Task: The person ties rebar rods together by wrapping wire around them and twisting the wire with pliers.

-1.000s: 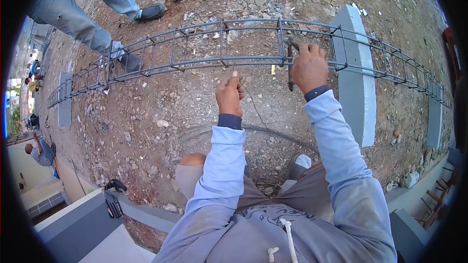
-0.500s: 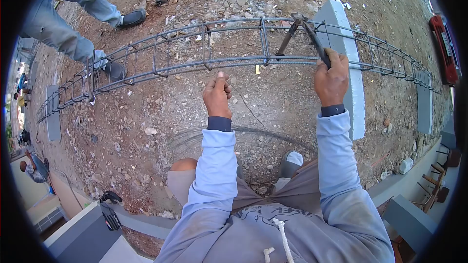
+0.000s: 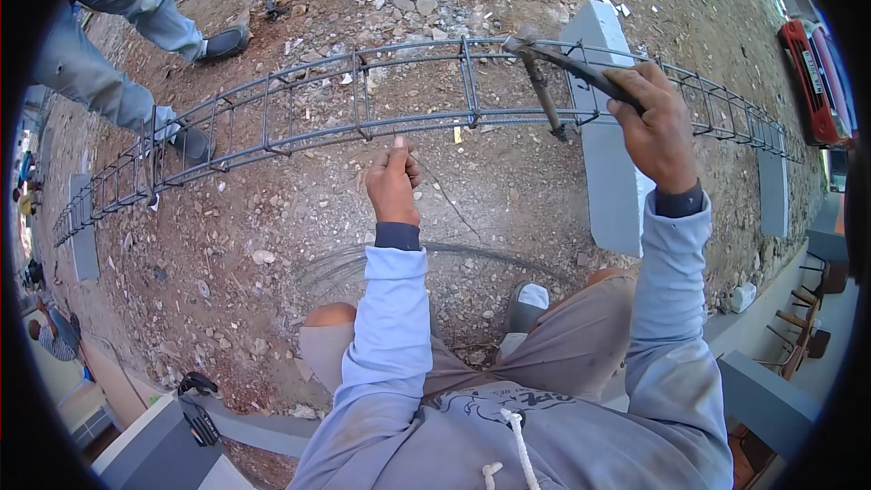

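Observation:
A long steel rebar cage (image 3: 318, 132) runs across the view in front of me, with square stirrups along it. My right hand (image 3: 660, 122) is closed round one handle of a pair of pincers (image 3: 581, 73). Their handles are spread wide, and the head lies over the cage's far bars while the other handle points down across the near bars. My left hand (image 3: 394, 183) is closed in a pinch just below the near bars, thumb upward. A thin tie wire (image 3: 451, 202) trails from it toward the ground.
Grey blocks (image 3: 617, 191) support the cage; another block (image 3: 773, 195) stands at right. Loose wire (image 3: 426, 252) lies on the stony ground before my knees. Another person's legs (image 3: 136, 95) stand at the cage's left. A red car (image 3: 814, 82) is at far right.
My right hand has moved right and slightly up, turning the pincers so their free handle swings across the near bars. My left hand stays near the same spot. The view has shifted slightly.

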Action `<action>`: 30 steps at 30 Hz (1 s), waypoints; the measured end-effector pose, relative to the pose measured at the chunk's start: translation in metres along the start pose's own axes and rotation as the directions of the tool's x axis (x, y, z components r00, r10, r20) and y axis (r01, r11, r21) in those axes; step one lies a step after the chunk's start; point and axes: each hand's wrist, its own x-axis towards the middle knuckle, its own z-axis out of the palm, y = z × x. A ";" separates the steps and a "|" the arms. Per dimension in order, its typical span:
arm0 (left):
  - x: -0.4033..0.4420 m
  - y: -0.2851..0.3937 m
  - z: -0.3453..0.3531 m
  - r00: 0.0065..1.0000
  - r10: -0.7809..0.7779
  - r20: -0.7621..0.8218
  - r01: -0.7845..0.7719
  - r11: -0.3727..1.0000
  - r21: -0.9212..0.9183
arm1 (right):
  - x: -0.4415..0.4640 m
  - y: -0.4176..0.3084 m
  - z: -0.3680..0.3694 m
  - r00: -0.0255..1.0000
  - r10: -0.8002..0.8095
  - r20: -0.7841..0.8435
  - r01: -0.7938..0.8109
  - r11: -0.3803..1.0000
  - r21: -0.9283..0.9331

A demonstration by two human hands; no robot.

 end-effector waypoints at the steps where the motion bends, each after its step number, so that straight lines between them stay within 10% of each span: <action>1: -0.002 0.000 0.001 1.000 -0.004 0.019 0.004 1.000 0.001 | 0.001 0.001 0.026 1.000 -0.013 0.017 0.013 1.000 0.013; 8: -0.004 -0.001 -0.013 1.000 -0.012 0.026 0.011 1.000 0.022 | -0.010 0.028 0.164 0.991 0.008 -0.132 -0.016 0.998 -0.060; 18: -0.004 0.000 -0.004 0.999 -0.027 0.046 0.027 1.000 0.007 | -0.008 -0.016 0.139 0.953 0.018 -0.302 0.014 0.995 0.102; 23: 0.002 0.003 -0.011 0.996 -0.077 0.049 0.078 0.996 -0.030 | -0.071 -0.082 0.204 0.994 0.025 0.110 -0.077 0.863 0.499; 26: 0.000 0.009 -0.023 0.996 -0.086 0.021 0.084 0.995 0.060 | -0.084 -0.108 0.217 0.716 0.295 0.633 -0.697 0.238 0.677; 30: 0.005 0.003 -0.033 0.998 0.022 -0.055 -0.007 0.965 0.264 | -0.098 -0.103 0.257 0.699 0.340 0.629 -0.711 0.242 0.660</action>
